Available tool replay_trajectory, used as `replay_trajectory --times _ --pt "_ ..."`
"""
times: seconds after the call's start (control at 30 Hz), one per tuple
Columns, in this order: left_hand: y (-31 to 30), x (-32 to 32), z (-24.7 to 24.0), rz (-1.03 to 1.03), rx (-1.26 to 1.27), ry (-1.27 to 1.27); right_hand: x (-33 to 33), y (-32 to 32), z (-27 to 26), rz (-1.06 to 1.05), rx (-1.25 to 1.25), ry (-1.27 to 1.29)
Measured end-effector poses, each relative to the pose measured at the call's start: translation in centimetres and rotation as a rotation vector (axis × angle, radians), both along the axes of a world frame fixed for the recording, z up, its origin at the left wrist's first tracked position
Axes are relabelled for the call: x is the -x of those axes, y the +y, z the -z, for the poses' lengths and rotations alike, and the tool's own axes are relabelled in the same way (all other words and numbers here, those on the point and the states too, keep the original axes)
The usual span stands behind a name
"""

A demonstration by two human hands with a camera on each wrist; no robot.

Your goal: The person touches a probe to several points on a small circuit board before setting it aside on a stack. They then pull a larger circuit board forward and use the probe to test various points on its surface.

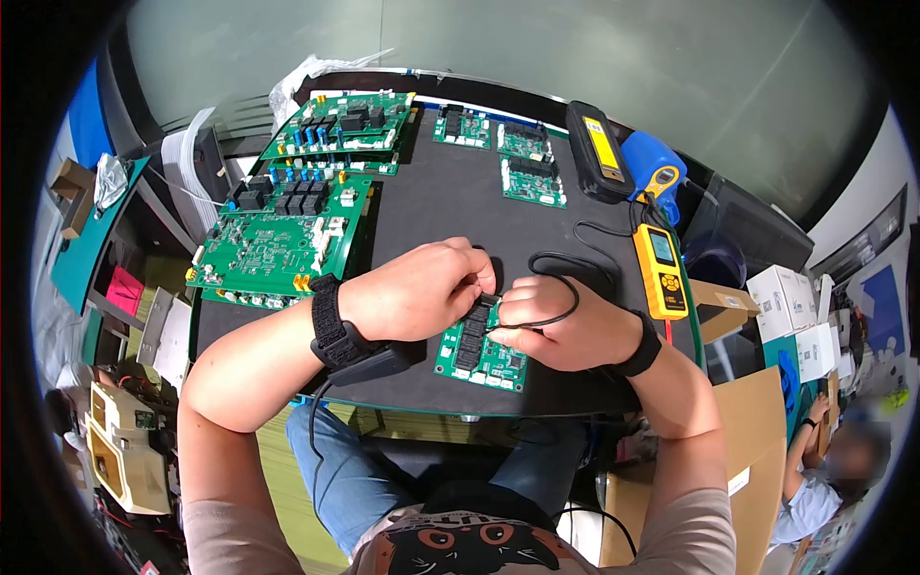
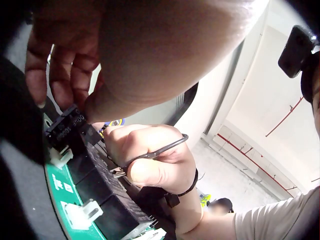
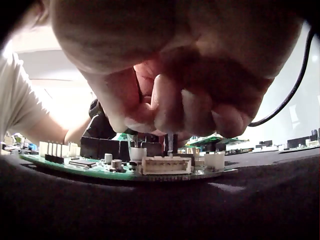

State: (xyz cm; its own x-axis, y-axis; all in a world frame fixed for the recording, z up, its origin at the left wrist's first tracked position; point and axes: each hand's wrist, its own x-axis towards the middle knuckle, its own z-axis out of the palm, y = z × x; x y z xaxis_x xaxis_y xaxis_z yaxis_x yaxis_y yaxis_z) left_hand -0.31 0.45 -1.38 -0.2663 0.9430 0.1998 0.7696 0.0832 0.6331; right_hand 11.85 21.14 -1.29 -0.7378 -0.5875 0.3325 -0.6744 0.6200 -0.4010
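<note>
A small green circuit board lies at the near edge of the table, with a row of black relays along it. My left hand is over the board's far end, fingertips and thumb pinching a black block-shaped relay that sits at an angle to the row. My right hand is curled at the board's right side, gripping a thin probe with a metal tip pointed at the relays. A black cable runs back over this hand. In the right wrist view the curled fingers hang close over the white connectors.
Large green boards are stacked on the left. Several small boards lie at the back. A yellow handheld meter, a black case and a blue and yellow device line the right. A cardboard box stands beside the table.
</note>
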Motion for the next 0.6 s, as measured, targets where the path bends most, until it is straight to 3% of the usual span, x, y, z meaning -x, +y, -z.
replay_trajectory --times 0.3,0.6 --pt "0.04 0.01 -0.08 0.012 -0.004 -0.011 -0.18 -0.23 -0.05 -0.081 0.106 -0.153" --pt "-0.03 -0.14 -0.17 -0.008 0.0 -0.039 -0.04 -0.3 0.15 -0.134 0.058 -0.067"
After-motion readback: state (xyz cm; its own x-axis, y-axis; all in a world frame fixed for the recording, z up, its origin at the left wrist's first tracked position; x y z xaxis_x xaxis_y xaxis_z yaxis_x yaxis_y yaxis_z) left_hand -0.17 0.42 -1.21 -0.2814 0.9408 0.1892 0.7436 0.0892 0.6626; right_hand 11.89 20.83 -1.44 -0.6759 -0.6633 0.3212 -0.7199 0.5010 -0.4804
